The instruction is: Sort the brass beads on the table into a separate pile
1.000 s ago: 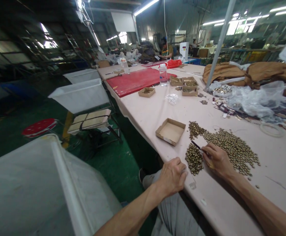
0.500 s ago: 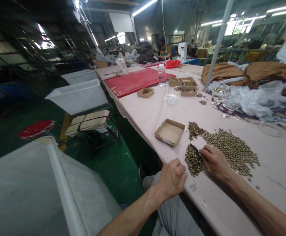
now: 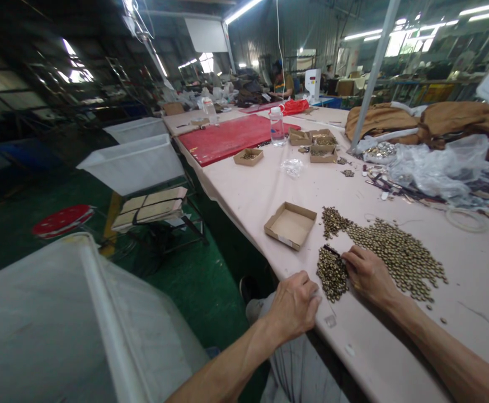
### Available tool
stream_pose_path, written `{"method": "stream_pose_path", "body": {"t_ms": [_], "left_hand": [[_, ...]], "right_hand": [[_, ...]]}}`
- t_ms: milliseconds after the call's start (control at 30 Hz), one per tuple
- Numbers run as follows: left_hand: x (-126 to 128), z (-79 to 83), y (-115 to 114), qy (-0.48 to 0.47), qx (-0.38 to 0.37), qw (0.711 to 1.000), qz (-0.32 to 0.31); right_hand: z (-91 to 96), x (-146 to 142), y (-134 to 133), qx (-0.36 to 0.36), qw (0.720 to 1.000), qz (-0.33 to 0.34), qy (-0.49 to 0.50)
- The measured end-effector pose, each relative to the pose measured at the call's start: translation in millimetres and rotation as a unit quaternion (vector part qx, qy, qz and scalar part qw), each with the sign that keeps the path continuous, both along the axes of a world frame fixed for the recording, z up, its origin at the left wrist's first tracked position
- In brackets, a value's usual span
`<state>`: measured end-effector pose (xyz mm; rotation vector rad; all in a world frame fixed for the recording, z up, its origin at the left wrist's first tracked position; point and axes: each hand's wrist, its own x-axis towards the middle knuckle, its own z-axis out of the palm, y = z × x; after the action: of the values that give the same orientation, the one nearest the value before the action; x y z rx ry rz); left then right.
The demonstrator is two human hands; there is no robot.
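Observation:
A big heap of small brass-coloured metal pieces (image 3: 395, 254) lies on the pale pink table (image 3: 269, 190). A smaller separate cluster (image 3: 332, 274) sits nearer the table's edge. My right hand (image 3: 366, 273) rests between the two, fingers pinched on a thin dark tool (image 3: 332, 250) whose tip touches the small cluster. My left hand (image 3: 295, 305) lies on the table's edge just left of the cluster, fingers curled under; what it holds, if anything, is hidden. An empty shallow cardboard tray (image 3: 290, 224) stands behind the cluster.
Farther back are small cardboard boxes (image 3: 320, 146), a water bottle (image 3: 276, 126), a red mat (image 3: 231, 137), crumpled clear plastic (image 3: 437, 168) and brown garments (image 3: 421, 122). White bins (image 3: 137, 162) stand left on the green floor. A person sits far back.
My right hand drew the dark tool from the big heap toward the small cluster, then held there. My left hand stayed put.

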<state>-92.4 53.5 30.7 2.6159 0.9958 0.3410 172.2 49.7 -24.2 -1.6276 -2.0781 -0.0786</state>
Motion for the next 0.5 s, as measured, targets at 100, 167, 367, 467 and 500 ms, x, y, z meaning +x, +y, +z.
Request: {"method": "stream_pose_path", "body": {"t_ms": [100, 167, 367, 467, 500], "left_hand": [[0, -0.2, 0, -0.001, -0.001, 1.0, -0.001], [-1, -0.4, 0, -0.002, -0.001, 1.0, -0.001], [-1, -1.5, 1, 0.003, -0.001, 1.0, -0.005], [0, -2.1, 1, 0.004, -0.002, 1.0, -0.002], [0, -2.1, 0, 0.003, -0.002, 1.0, -0.002]], "right_hand": [[-2.6, -1, 0, 0.002, 1.0, -0.017, -0.002], [-3.0, 0, -1, 0.008, 0.999, -0.032, 0.004], [0.9, 5, -10, 0.043, 0.996, -0.008, 0.078], [0.4, 3, -14, 0.037, 0.996, 0.02, 0.078], [-0.4, 2, -14, 0.037, 0.997, 0.02, 0.072]]}}
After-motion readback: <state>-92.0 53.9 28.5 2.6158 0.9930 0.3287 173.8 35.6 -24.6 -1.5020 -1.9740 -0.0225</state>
